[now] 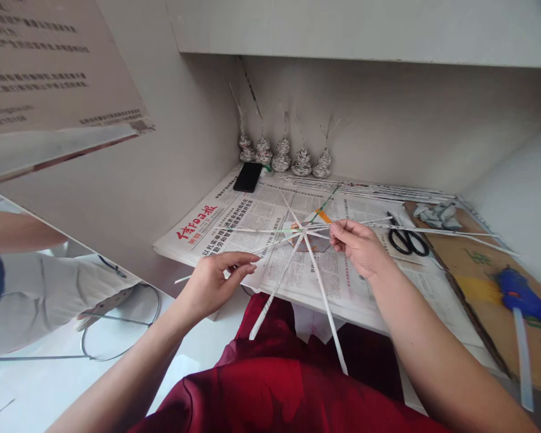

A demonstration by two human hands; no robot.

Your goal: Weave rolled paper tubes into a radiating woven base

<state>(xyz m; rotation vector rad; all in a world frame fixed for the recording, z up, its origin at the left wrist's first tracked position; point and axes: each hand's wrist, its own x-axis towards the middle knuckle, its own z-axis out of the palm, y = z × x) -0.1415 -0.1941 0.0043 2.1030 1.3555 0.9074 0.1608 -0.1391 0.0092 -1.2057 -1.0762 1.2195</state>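
Observation:
Several rolled paper sticks cross like spokes at a hub above the newspaper-covered table. My right hand is closed just right of the hub, thumb and forefinger pinching a paper stick that runs out to the right. My left hand is at the lower left of the hub, fingers stretched out and thumb a little apart. A slanting paper stick passes close to its fingertips and partly behind it. Two white sticks point down toward my red clothing.
Woven paper gourd shapes stand along the back wall beside a black phone. Loose paper sticks lie at the back. Black-handled scissors and a blue glue gun on cardboard are at right. Another person is beyond the left partition.

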